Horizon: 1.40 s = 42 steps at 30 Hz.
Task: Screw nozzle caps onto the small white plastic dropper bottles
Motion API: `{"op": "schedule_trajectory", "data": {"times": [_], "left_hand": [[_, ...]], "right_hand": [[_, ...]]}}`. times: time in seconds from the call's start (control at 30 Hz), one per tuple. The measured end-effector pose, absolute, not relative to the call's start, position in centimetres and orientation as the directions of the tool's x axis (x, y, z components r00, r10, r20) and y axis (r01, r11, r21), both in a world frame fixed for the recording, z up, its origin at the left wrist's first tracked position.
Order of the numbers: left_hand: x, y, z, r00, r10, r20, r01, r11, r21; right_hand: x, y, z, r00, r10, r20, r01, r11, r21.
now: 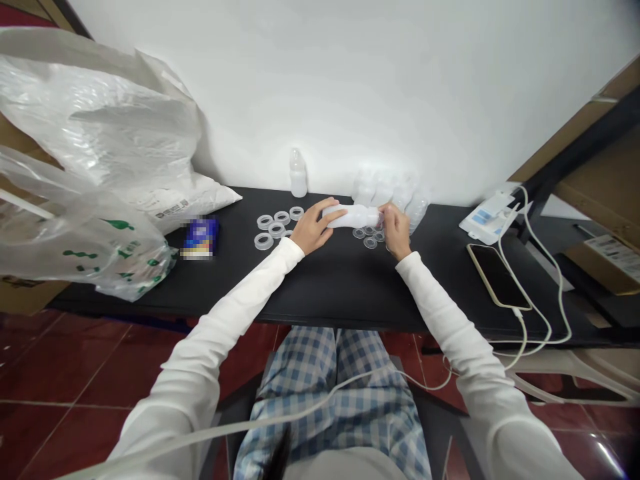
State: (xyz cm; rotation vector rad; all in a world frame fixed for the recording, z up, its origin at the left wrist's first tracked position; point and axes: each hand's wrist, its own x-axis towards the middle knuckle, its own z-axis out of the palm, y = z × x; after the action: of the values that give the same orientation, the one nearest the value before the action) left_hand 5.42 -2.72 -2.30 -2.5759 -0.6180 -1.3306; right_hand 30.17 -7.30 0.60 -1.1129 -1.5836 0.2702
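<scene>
My left hand (313,227) is wrapped round a white translucent baby bottle (353,216), held on its side just above the black table. At the bottle's neck end, my right hand (395,231) has its fingers closed in a pinch. What lies between those fingers is too small and hidden to make out. Below the bottle, near my right hand, lie several small clear discs (370,243). Several white screw rings (264,241) lie left of my left hand, some partly covered by it. Behind the right hand stand several more clear bottles (390,187).
One capped bottle (299,175) stands against the wall. To the left are a blue packet (201,237) and large plastic bags (95,133). On the right lie a phone (497,277) with a white cable (560,267) and a white plastic case (487,217). Another cable crosses my lap.
</scene>
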Motion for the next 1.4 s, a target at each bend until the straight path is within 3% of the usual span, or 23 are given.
{"op": "schedule_trajectory", "data": {"times": [0.2,0.33,0.5,0.8,1.03,1.13,1.23,1.33,1.4], "left_hand": [[4.7,-2.1,-2.2,0.537,0.242,0.808,0.429,-0.903,-0.014],[4.4,-1.8,-2.0,0.560,0.231,0.796,0.411,-0.911,-0.025],[4.2,-1.4,-1.9,0.550,0.285,0.785,0.406,-0.913,0.047],[3.8,-1.2,-1.5,0.577,0.278,0.768,0.371,-0.927,0.058],[3.2,-1.0,-0.9,0.669,0.338,0.661,0.367,-0.925,0.102],[2.9,-0.8,-0.9,0.665,0.405,0.628,0.384,-0.906,0.178],[2.8,-0.7,-1.2,0.631,0.482,0.608,0.394,-0.874,0.284],[2.6,-0.8,-1.1,0.598,0.528,0.603,0.403,-0.848,0.344],[2.5,-1.0,-0.8,0.581,0.533,0.615,0.419,-0.844,0.335]], "right_hand": [[29.8,-7.2,1.0,0.029,0.910,0.413,0.187,0.401,-0.897],[30.5,-7.1,2.0,-0.066,0.951,0.302,0.147,0.308,-0.940],[31.2,-7.0,2.4,-0.194,0.968,0.160,0.120,0.186,-0.975],[31.6,-7.3,2.7,-0.223,0.963,0.150,0.168,0.190,-0.967],[31.7,-7.3,2.3,-0.239,0.957,0.167,0.237,0.224,-0.945],[31.7,-7.1,2.0,-0.260,0.902,0.344,0.287,0.412,-0.865],[31.6,-6.8,1.6,-0.298,0.795,0.528,0.501,0.601,-0.622],[31.7,-6.7,1.3,-0.357,0.738,0.573,0.688,0.622,-0.373],[31.7,-6.6,1.0,-0.380,0.715,0.587,0.736,0.618,-0.277]]}}
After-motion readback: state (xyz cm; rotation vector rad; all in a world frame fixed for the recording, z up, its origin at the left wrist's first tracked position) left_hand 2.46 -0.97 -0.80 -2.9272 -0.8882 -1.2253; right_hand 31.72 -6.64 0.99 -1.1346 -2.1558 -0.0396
